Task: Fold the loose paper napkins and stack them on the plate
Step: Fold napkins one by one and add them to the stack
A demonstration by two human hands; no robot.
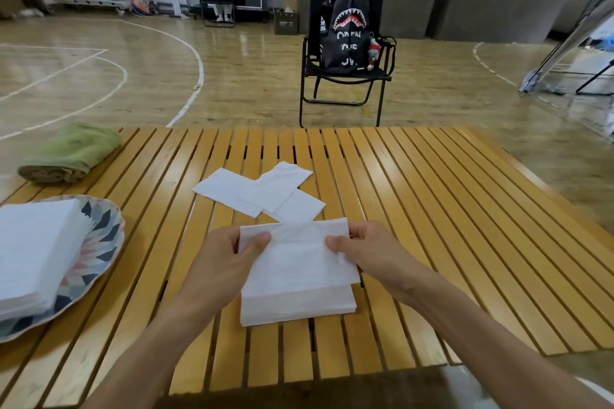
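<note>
the napkin is up off the slatted wooden table, right in front of the person, held at its two top corners. the left hand pinches the left corner with thumb on top, and the right hand pinches the right corner the same way. it looks like the fold is only half made, because the bottom part sits a little crooked under the top part. if the two hands do not pull evenly, the edges may not line up and the fold could come out wonky. thin paper like this might tear if one hand tugs too hard. just behind it lie three loose napkins, crossing over each other, so lifting one could drag the others along. off to the left, at the table edge, is the patterned plate with a tall stack of folded napkins on it. that stack hangs over the plate's near side, so dropping a new one on carelessly might tip it or slide some off. a rolled green towel sits further back.
</note>
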